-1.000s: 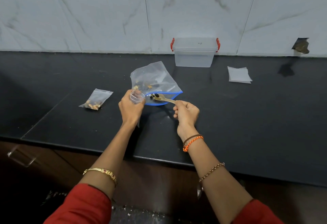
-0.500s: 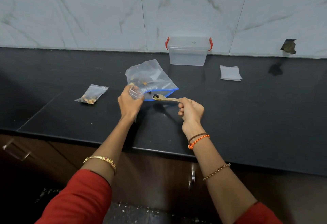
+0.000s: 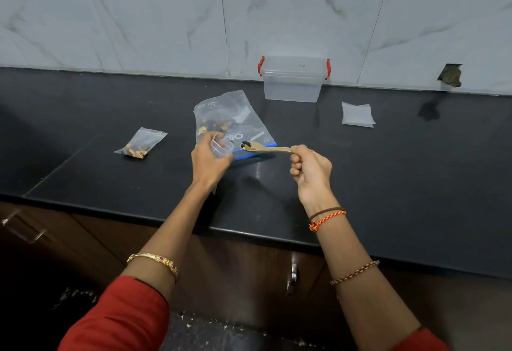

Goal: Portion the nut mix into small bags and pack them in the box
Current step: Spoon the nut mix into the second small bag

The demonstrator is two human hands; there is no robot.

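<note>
A large clear zip bag (image 3: 235,117) with a blue edge lies on the black counter (image 3: 388,178) and holds the nut mix. My left hand (image 3: 206,160) grips a small clear bag (image 3: 220,146) with its mouth held open, just in front of the large bag. My right hand (image 3: 311,169) grips the handle of a wooden spoon (image 3: 266,148); its bowl carries a few dark and pale pieces and hovers just right of the small bag's mouth. A filled small bag (image 3: 141,144) lies to the left. The clear box (image 3: 293,80) with red clips stands at the wall.
A stack of flat unfilled small bags (image 3: 356,114) lies right of the box. The tiled wall has a broken hole (image 3: 450,75) at the far right. Cabinet fronts with a metal handle (image 3: 292,278) sit below the counter's front edge.
My right hand has drawn the loaded spoon out of the large bag and back to the right. My left hand still holds the small bag open in the same place.
</note>
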